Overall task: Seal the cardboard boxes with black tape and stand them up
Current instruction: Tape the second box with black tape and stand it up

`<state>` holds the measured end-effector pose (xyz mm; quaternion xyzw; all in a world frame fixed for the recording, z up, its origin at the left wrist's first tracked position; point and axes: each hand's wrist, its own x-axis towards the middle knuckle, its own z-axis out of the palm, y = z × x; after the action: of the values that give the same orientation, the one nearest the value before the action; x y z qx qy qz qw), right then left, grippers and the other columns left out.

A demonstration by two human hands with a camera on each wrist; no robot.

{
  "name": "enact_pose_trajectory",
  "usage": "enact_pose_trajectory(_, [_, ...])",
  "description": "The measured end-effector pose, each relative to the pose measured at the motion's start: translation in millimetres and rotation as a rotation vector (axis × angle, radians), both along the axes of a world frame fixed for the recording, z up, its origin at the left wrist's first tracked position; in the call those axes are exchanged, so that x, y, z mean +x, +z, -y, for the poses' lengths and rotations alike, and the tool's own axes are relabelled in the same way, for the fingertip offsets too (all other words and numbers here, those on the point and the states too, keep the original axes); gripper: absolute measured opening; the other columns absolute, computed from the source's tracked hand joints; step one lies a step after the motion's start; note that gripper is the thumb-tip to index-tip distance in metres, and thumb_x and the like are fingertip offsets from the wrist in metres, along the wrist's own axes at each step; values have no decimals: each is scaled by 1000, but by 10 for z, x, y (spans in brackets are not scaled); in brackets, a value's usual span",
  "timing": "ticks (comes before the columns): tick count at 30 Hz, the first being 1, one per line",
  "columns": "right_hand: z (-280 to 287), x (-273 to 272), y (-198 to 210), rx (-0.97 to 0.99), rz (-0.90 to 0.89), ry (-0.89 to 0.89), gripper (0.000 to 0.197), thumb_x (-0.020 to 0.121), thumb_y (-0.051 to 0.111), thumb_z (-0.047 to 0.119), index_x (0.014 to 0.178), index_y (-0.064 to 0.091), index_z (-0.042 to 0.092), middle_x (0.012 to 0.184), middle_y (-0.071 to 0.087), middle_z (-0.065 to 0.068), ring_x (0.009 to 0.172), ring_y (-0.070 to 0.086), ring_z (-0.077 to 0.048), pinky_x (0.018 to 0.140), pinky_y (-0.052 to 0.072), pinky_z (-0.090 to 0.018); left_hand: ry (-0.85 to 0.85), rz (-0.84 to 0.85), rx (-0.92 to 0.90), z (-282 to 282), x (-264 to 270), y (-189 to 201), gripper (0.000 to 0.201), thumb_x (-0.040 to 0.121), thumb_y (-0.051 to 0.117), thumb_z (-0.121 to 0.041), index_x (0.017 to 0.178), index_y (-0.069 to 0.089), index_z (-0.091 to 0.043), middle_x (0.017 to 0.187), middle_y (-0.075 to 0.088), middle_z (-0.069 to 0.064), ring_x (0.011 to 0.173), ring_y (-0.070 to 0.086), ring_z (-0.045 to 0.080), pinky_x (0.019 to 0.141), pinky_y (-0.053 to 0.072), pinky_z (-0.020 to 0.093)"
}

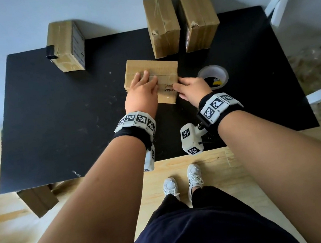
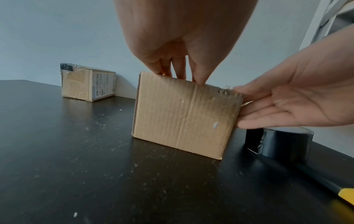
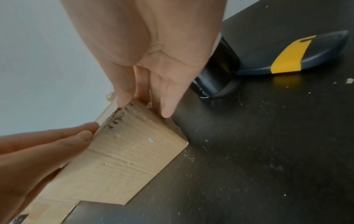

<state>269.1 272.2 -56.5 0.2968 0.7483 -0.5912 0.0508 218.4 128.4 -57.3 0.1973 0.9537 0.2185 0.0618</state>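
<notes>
Head: left hand point(image 1: 143, 90) lay flat atop box point(image 1: 162, 66); right hand point(image 1: 192, 88), fingers straight, touched its edge beside tape roll point(image 1: 205, 72).

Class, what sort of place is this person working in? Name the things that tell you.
Probably a small home or office packing spot: a black table against a plain wall, cardboard boxes, a roll of black tape.

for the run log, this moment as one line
brown cardboard box: on black table | left hand: flat on top | right hand: touching right end | black tape roll: untouched
</notes>
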Motion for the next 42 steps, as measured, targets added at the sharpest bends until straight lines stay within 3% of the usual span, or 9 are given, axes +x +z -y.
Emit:
enact_pose_trajectory(5, [150,-119,56,239,137,14,44,84,65,47,114,66,14,105,70,-4,94,66,-23,88,53,-40,-76,-72,-64,42,-17,34,36,102,38,-25,135,51,-21,152,34,2,144,21,25,115,20,30])
enact_pose_trajectory(8, [116,-113,36,225,117,14,33,88,64,36,113,68,14,105,71,-5,94,66,-22,88,53,-38,-96,-105,-82,49,13,21,38,100,39,-22,136,51,-18,151,37,5,142,25,27,115,19,30])
enact_pose_trajectory(11, [78,-34,19,117,41,24,29,91,63,24,117,69,12,107,71,-6,99,67,-22,94,53,-40,-108,-172,-77,72,33,-20,37,96,46,-23,131,56,-15,145,45,9,137,36,32,111,33,41])
enact_pose_trajectory(14, [59,38,-23,71,-9,-101,30,90,65,20,119,68,9,103,72,-6,95,69,-19,92,55,-39,-137,-148,-167,65,15,-10,40,100,40,-29,138,48,-19,150,37,5,140,29,29,110,34,41])
enact_pose_trajectory(19, [75,145,22,371,-35,-13,31,88,66,21,118,69,12,110,72,-5,103,66,-18,93,51,-29,-135,-91,-264,5,-12,65,41,102,35,-33,142,38,-24,154,29,1,143,22,24,105,39,43])
enact_pose_trajectory(22, [60,78,100,579,18,69,28,90,63,27,113,71,13,108,72,-7,104,65,-22,92,50,-33,-119,-53,-293,-8,-14,91,42,102,34,-35,143,37,-27,155,28,-1,143,22,23,106,39,43])
enact_pose_trajectory(30, [-20,55,127,604,94,132,23,91,63,29,102,76,14,92,73,-6,92,67,-22,86,52,-32,-83,37,-280,-47,-1,115,42,103,33,-32,144,34,-26,157,20,0,146,12,22,107,37,45])
enact_pose_trajectory(38, [-445,284,101,633,120,75,35,96,46,10,126,63,11,123,64,-10,114,59,-27,93,44,-31,45,-128,-125,-260,148,163,34,90,42,-17,119,59,-10,146,38,5,136,28,27,104,35,39])
enact_pose_trajectory(42, [-660,282,53,718,206,180,37,92,48,10,126,60,11,127,59,-14,118,54,-31,95,42,-34,70,-85,-95,-449,177,187,38,93,42,-34,120,58,-14,132,49,4,123,39,26,97,37,37])
